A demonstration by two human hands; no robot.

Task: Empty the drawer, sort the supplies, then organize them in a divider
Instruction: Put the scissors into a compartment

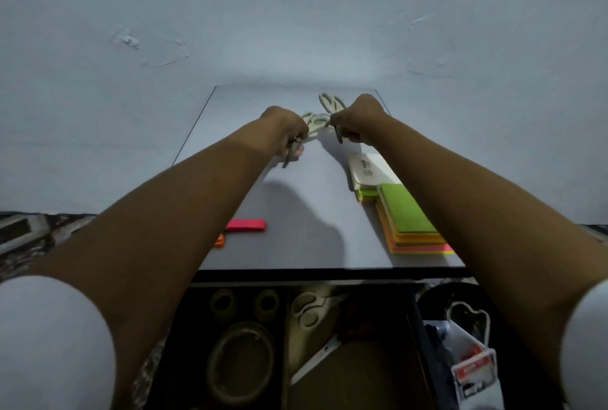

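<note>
Single head-worn view, forward and down over desk (296,199) and open drawer (332,337).

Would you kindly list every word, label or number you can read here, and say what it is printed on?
Nothing is legible.
White packet on the desk: dark print, too blurred to read.
Clear package at lower right: red-and-white label, too blurred to read.

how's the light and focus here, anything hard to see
Head view: dim light, wide-lens bowed arms, hand shadows on the tabletop, drawer very dark; grey item in the left hand and dark item in the right hand too soft to identify.
</note>
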